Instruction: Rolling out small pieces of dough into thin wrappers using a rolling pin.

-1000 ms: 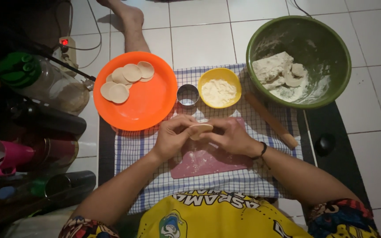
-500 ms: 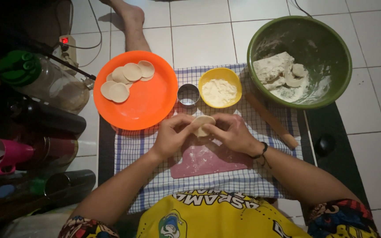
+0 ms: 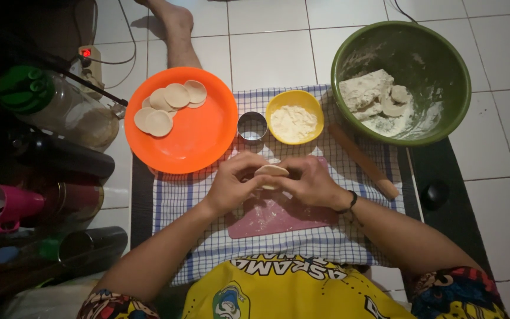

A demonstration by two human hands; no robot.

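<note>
While both hands pinch it, the dough round (image 3: 271,172) sits btwn them above the pink mat (image 3: 278,215), long axis left-right; left hand (image 3: 234,186) & right hand (image 3: 309,182) closed on opposite ends, equally near

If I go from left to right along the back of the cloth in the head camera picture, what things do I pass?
Orange plate with dough circles → small metal ring cutter → yellow bowl of flour → big green bowl holding dough lumps.
</note>
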